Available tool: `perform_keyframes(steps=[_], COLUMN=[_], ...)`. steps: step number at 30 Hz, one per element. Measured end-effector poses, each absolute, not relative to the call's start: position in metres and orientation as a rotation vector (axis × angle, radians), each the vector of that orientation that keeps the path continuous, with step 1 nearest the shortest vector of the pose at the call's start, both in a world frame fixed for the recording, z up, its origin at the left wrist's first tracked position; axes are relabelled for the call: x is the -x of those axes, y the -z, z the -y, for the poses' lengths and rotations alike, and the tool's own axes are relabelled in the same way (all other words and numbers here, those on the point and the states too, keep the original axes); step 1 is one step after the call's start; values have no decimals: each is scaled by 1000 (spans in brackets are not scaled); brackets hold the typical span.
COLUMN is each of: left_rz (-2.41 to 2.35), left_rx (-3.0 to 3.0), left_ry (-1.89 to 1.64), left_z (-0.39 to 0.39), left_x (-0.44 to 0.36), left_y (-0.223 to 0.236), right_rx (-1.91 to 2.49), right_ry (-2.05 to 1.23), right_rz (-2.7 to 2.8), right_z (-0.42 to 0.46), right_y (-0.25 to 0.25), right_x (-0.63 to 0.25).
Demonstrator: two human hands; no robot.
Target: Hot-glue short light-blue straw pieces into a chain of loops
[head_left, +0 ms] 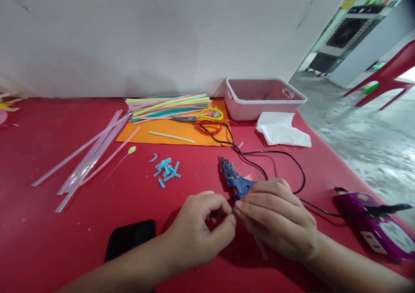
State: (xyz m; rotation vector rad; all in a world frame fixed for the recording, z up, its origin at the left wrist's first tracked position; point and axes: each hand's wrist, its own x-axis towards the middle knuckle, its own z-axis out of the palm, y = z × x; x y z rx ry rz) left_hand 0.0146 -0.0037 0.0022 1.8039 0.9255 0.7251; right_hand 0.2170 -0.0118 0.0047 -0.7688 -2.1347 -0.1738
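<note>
My left hand (207,224) is closed in a pinch, thumb against forefinger. My right hand (279,219) meets it fingertip to fingertip, also pinching. Between them shows a small blue piece (234,209), mostly covered by the fingers. Just beyond the right hand lies a blue glue gun (238,183), its nozzle pointing away from me; a clear glue stick (261,247) sticks out below that hand. A loose pile of short cut blue pieces (167,170) lies on the red table (194,163), beyond the left hand.
Pipe cleaners (171,105) and scissors (207,122) lie on orange paper (145,133). More clear glue sticks (90,159) lie left, near a yellow-tipped wire (131,150). A phone (131,239) is by my left forearm. A pink basket (259,107), white paper (283,128) and purple power strip (372,224) stand right.
</note>
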Motion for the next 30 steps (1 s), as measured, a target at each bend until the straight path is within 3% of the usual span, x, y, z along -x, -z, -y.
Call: perform_keyframes(steps=[4, 14, 22, 30], left_rz=[-943, -1145, -1234, -1139], left_rx=[-1790, -1487, -1516, -1495], left_ry=[-751, -891, -890, -876], left_z=[5, -14, -18, -19], left_x=[-14, -1, -1, 2], left_y=[-2, 3, 5, 6], right_rx=[835, 1581, 1446, 908], right_ry=[99, 48, 37, -351], right_rz=[2167, 2397, 2340, 2201], right_z=[7, -5, -11, -7], right_y=[-5, 9, 18, 6], right_x=[-221, -247, -250, -258])
